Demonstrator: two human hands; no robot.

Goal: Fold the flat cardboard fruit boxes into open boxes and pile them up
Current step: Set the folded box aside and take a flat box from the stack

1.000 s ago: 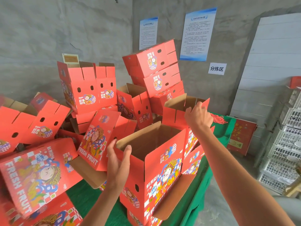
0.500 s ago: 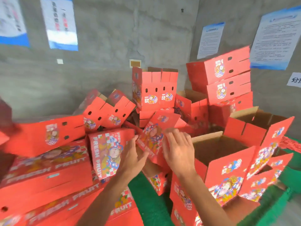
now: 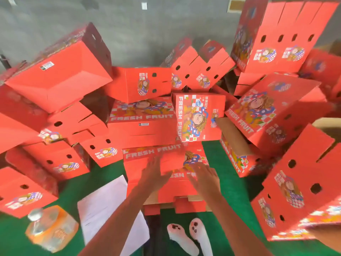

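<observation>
Hands reach side by side over a stack of flat boxes [image 3: 166, 180] lying on the green table cover [image 3: 234, 183]. The left hand [image 3: 154, 172] and the right hand [image 3: 203, 177] both show straight, spread fingers just above or on the top sheet; motion blur hides whether they touch. Folded boxes [image 3: 273, 43] lie piled all around. A white paper [image 3: 103, 206] and an orange-labelled bottle [image 3: 49, 228] sit to the left.
</observation>
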